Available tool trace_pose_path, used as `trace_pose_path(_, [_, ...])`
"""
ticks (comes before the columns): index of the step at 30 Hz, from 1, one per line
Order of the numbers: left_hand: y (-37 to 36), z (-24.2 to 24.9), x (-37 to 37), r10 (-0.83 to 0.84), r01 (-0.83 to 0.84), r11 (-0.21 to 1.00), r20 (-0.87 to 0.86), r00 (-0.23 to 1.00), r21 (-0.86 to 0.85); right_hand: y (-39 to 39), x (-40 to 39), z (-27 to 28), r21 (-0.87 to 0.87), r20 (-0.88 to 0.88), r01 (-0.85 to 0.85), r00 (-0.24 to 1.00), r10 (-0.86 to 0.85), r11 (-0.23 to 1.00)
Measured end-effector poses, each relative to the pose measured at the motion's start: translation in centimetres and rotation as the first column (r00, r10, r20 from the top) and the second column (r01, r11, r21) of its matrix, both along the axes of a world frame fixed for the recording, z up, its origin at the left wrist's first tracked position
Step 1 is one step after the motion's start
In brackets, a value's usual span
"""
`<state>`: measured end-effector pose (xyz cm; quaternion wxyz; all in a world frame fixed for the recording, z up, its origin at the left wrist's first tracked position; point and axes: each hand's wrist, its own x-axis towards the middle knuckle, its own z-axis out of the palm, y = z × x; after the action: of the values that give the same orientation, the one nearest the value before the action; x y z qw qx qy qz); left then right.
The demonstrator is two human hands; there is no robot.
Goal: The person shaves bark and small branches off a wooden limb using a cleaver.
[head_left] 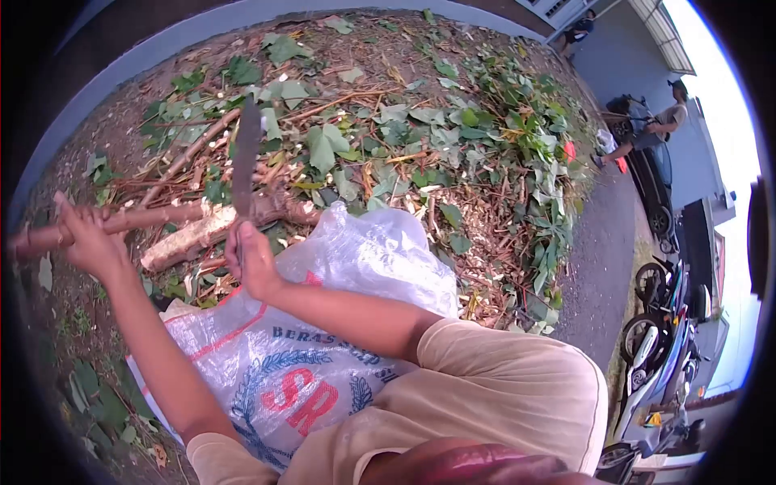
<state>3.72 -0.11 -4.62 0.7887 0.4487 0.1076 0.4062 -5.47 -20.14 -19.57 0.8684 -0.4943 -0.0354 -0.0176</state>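
Note:
My left hand (90,241) is wrapped round a thick brown branch (153,217) at the far left, with a finger stretched along it. The branch runs right, towards a chopped, pale log (190,237). My right hand (254,257) grips the handle of a large dark-bladed knife (246,162), its blade pointing up and away from me. The blade passes in front of the wood pile near the branch's right end. A white plastic sack (307,356) with red and blue print lies across my lap, below both hands.
Cut leaves (323,145), twigs and wood chips (465,242) cover the ground ahead. A low wall (323,16) curves behind them. At right are a paved lane (598,259), parked motorcycles (651,347), a dark car (651,174) and a person (667,121); another person (578,31) is farther off.

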Motion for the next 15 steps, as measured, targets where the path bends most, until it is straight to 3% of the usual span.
trace_pose_path(1, [1.3, -1.1, 0.8, -0.025, 0.025, 1.0, 0.007, 1.0, -0.009, 0.5, -0.3, -1.8, 0.013, -0.27, -0.205, 0.942, 0.201, 0.979])
trace_pose_path(2, [1.6, -1.2, 1.4, -0.011, 0.011, 0.999, -0.014, 1.0, 0.031, 0.8, 0.0, -2.4, 0.011, -0.658, -0.422, 0.68, 0.324, 0.906])
trace_pose_path(4, [-0.3, -2.2, 1.1, 0.181, -0.174, 0.965, -0.017, 0.983, 0.196, 1.2, -0.2, -4.5, -0.044, -0.669, -0.471, 0.669, 0.324, 0.881])
trace_pose_path(7, [-0.1, -2.2, 1.1, 0.091, -0.09, 0.992, 0.002, 0.996, 0.092, 1.1, -1.0, -2.6, -0.031, -0.592, -0.375, 0.754, 0.286, 0.926])
trace_pose_path(10, [4.4, -2.6, 2.3, 0.018, -0.022, 0.998, 0.065, 0.998, 0.055, 0.3, -0.5, -2.5, -0.053, -0.578, -0.391, 0.762, 0.291, 0.919])
trace_pose_path(12, [5.6, -0.8, 1.4, 0.042, -0.047, 0.997, 0.089, 0.995, 0.055, 0.1, -0.9, -0.8, -0.05, -0.546, -0.377, 0.786, 0.291, 0.925])
trace_pose_path(14, [8.1, -0.8, 0.9, -0.059, 0.049, 0.994, 0.104, 0.993, 0.097, 0.3, -1.6, 1.2, -0.04, -0.511, -0.372, 0.805, 0.301, 0.928])
trace_pose_path(15, [7.3, -0.5, 0.8, -0.03, 0.02, 0.99, 0.075, 0.997, 0.138, 0.5, -2.1, 2.1, 0.014, -0.407, -0.295, 0.871, 0.275, 0.955])
